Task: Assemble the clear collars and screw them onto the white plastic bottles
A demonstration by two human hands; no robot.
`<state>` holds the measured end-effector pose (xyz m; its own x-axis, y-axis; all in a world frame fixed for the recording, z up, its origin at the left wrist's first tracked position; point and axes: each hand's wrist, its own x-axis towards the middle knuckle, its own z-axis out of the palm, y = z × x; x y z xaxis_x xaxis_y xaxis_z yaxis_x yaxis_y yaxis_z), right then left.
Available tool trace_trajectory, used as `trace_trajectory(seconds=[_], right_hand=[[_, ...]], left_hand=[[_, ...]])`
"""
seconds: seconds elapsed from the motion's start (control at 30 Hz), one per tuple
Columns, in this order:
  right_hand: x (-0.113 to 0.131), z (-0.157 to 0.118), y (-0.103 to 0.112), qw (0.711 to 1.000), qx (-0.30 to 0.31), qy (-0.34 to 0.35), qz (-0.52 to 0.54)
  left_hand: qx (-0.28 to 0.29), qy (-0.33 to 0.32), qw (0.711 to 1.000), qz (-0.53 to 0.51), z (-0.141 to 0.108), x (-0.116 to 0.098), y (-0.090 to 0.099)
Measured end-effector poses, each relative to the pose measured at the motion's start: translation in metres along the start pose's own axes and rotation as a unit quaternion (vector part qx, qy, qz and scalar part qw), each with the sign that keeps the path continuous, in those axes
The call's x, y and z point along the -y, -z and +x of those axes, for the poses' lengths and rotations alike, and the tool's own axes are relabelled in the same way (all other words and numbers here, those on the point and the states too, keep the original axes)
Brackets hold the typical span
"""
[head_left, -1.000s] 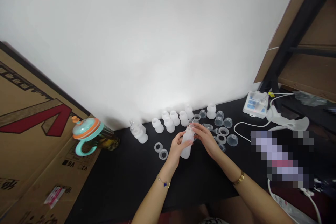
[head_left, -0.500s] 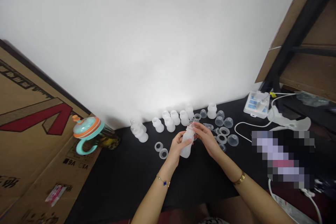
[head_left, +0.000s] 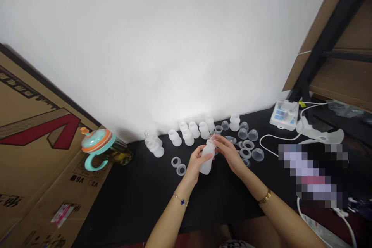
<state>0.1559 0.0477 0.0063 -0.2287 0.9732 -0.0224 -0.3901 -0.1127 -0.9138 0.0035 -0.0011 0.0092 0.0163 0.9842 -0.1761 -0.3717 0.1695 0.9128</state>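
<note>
My left hand (head_left: 200, 159) is wrapped round the body of a small frosted white baby bottle (head_left: 207, 162), which tilts with its neck up and to the right. The fingers of my right hand (head_left: 228, 150) are closed at the bottle's mouth, pinching a small clear piece (head_left: 213, 135) that looks like a nipple; my fingers partly hide it. Left of my hands, two clear rings (head_left: 178, 166) lie on the black table (head_left: 139, 201). Beyond my right hand are more rings (head_left: 245, 153) and several clear domed caps (head_left: 257, 155).
Several open white bottles (head_left: 188, 137) stand along the wall. Farther left are bottles with clear nipples on top (head_left: 156, 148). A turquoise-lidded jug (head_left: 101, 147) leans near a cardboard box (head_left: 43, 155). At the right lie a white power strip (head_left: 284, 115) and its cable (head_left: 273, 137).
Hardly anything differs. Both hands keep their hold at the bottle, with only a slight shift of the right fingers at its mouth.
</note>
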Motion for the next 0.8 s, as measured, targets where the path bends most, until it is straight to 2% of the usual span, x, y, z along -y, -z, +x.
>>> trace_trajectory(seconds=[0.33, 0.8], right_hand=[[-0.0018, 0.0014, 0.0007, 1.000, 0.007, -0.003, 0.005], [0.0001, -0.0008, 0.0007, 1.000, 0.007, -0.003, 0.001]], left_hand=[[0.020, 0.019, 0.999, -0.034, 0.0015, 0.0024, 0.0041], [0.009, 0.027, 0.999, -0.018, 0.0004, -0.0025, 0.0023]])
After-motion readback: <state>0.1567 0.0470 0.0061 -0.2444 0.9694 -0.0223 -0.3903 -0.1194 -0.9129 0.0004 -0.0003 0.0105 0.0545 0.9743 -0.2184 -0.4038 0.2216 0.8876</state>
